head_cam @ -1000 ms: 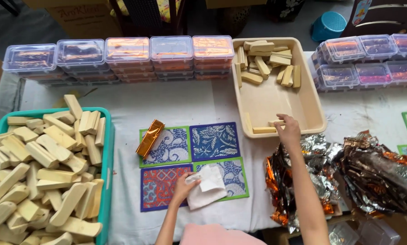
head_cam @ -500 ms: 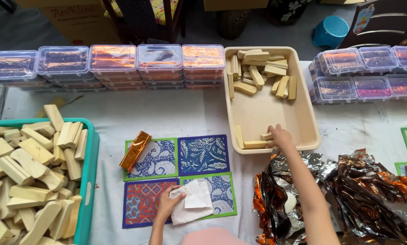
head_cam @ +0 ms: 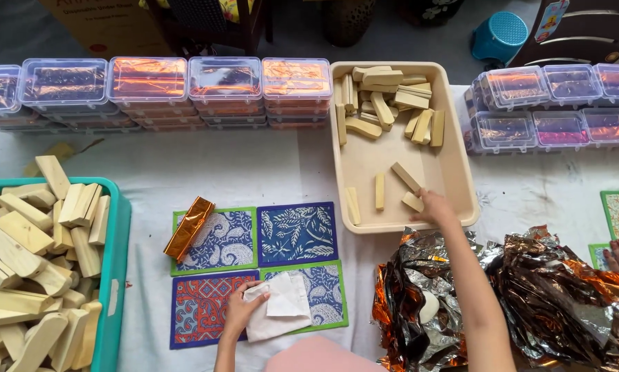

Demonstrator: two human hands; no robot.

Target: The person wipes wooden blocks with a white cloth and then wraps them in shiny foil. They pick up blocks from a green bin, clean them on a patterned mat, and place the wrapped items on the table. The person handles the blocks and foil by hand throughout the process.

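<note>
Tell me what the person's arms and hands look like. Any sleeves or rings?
Both arms are bare, with no sleeves showing. The left hand and right hand wear no gloves, and no rings or watch can be seen. Fingers look slim.

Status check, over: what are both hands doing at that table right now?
Left hand on white cloth, fingers curled round its edge. Right hand in beige tray, touching a wooden block; grip unclear. Crumpled foil under the forearm, not blocking.

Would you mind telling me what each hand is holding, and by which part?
The left hand grips a white cloth by its left edge. The right hand touches a wooden block in the beige tray; whether it grasps it cannot be told.
</note>
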